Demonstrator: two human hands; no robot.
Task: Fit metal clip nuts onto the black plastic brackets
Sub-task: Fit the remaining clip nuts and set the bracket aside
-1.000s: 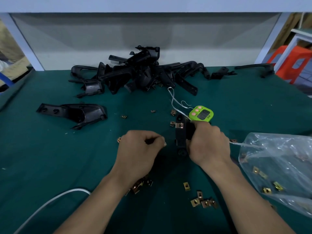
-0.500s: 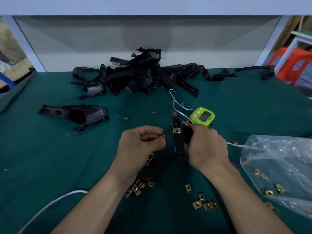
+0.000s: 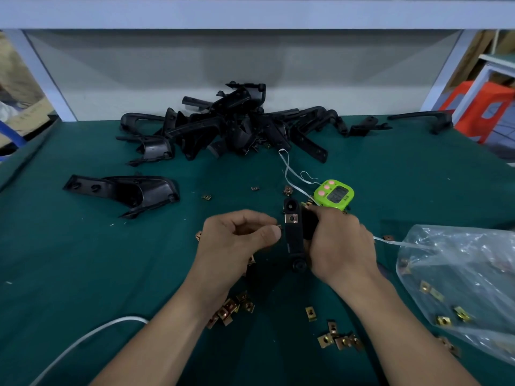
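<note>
My right hand (image 3: 338, 246) gripped a bracket (image 3: 295, 240), my left hand (image 3: 237, 240) pinched a clip nut (image 3: 278, 226); a timer (image 3: 333, 194) sat just beyond (bracket pile (image 3: 223, 126) farther), a bag (image 3: 459, 274) holding nuts (image 3: 443, 320) rightward.

The single head-worn view looks forward and down, close over the left hand (image 3: 237, 242) and right hand (image 3: 341, 247), across the dark green table (image 3: 83, 274).

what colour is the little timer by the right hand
The timer is bright green with pink buttons and a grey display; the head view shows it clearly.
</note>
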